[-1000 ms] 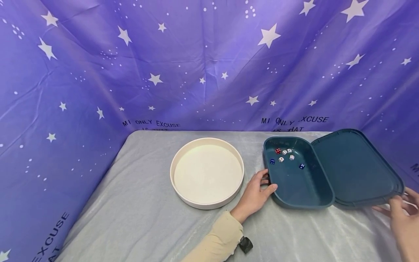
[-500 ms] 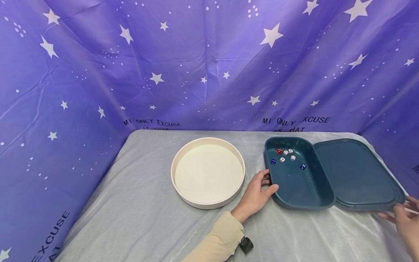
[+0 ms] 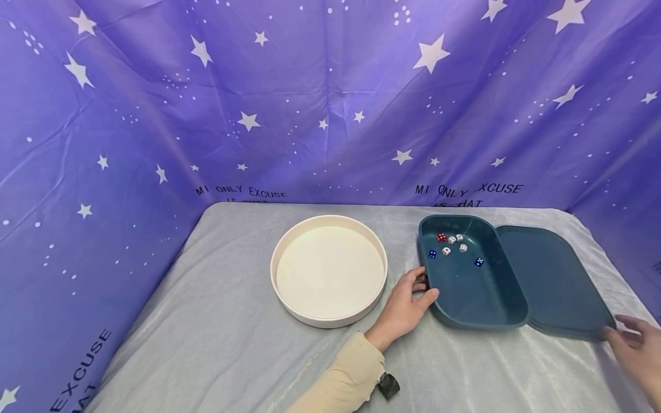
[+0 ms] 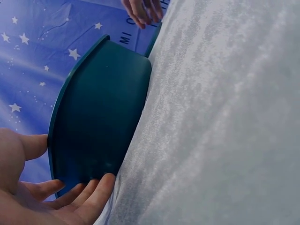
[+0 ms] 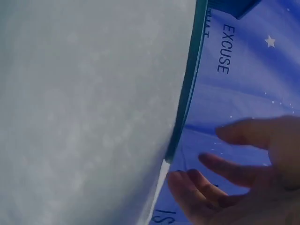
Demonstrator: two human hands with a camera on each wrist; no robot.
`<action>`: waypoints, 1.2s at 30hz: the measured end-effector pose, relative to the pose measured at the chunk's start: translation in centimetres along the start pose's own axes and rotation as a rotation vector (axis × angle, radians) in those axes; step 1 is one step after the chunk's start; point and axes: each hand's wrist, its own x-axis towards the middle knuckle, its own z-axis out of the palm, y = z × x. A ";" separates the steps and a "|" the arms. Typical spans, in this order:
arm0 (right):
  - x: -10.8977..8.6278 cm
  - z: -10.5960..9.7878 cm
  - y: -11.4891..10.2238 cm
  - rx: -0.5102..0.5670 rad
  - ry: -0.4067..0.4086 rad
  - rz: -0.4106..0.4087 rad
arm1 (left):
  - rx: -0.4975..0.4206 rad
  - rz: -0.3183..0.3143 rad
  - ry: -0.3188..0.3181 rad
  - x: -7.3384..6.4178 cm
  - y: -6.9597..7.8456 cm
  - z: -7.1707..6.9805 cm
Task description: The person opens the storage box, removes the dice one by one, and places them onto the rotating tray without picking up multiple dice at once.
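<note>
Over by the right edge of the cloth-covered table (image 3: 217,298), the right hand (image 3: 640,350) has its fingers spread, thumb standing well away from them, and the wrist view shows nothing pinched. Right at the fingertips sits the near right corner of the flat teal lid (image 3: 558,281); whether skin meets lid, I cannot tell.

Across to the left hand (image 3: 403,310), and this one has a hold: thumb over the rim of the deep teal box (image 3: 480,298), fingers fanned out against its outer left wall, so the wall is pinched between them.

That box stands upright towards the table's far right corner, with the lid flat just beside it, on the side of the table's right edge. And look inside, dice bunched at the far end! One red die (image 3: 441,237), four white dice (image 3: 463,248), a blue die (image 3: 432,254) by the left wall, another blue die (image 3: 479,262) out nearer the right.

Further left, midway along the table's far edge, rests a round cream tray (image 3: 330,275). Behind it all hangs a purple starry curtain (image 3: 310,86).
</note>
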 end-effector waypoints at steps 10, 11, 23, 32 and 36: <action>0.2 0.2 -1.5 0.022 0.084 -0.221 | -0.001 0.027 0.018 -0.1 -0.1 0.2; 0.2 0.3 -1.8 0.035 0.099 -0.244 | -0.003 0.032 0.019 -0.1 -0.1 0.2; 0.0 0.0 -7.0 -0.118 0.030 -0.293 | 0.014 0.073 0.028 -0.2 1.1 -0.5; 0.3 1.0 -10.5 -0.009 0.014 -0.403 | 0.056 0.140 0.012 -0.6 2.7 -2.2; 0.3 1.3 -12.2 0.012 0.007 -0.440 | 0.079 0.155 -0.003 -0.8 3.4 -3.3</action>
